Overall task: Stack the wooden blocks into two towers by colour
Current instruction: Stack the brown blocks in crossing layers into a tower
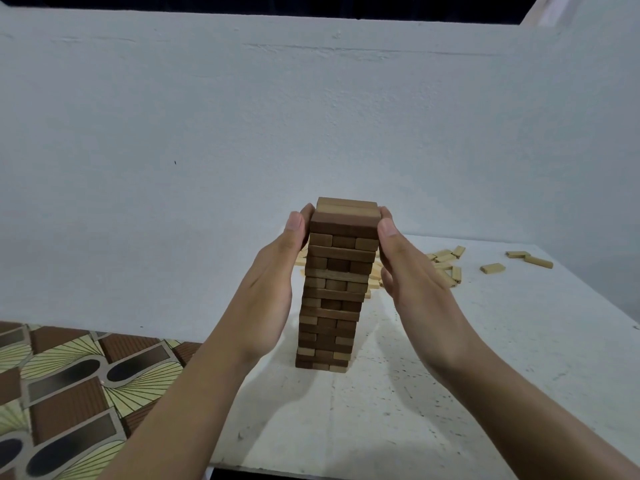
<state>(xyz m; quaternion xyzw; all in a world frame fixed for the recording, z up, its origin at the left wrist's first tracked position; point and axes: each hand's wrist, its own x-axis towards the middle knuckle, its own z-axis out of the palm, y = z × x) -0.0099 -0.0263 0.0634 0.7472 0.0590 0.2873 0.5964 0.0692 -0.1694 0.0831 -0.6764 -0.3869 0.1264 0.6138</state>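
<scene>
While both palms flank its upper courses, the tall tower of dark brown wooden blocks (334, 285) stands upright near the middle of the white speckled tabletop (450, 393). The left hand (273, 289) and right hand (412, 271) are spread flat, fingers straight and not curled, with thumbs and fingertips pressed against the two ends of the top layers; they seem to be squaring the stack, not lifting anything, though contact lower down is hidden. Behind and to the right, the loose pale yellow wooden blocks (446, 261) lie scattered flat, unstacked, so I judge the second tower not yet begun. Such small hardwood blocks are light, stiff and smooth, and a dry-laid column this high will topple under any sideways shove. Light, even pressure on opposite faces suits it; single blocks are best pinched at their long sides.
</scene>
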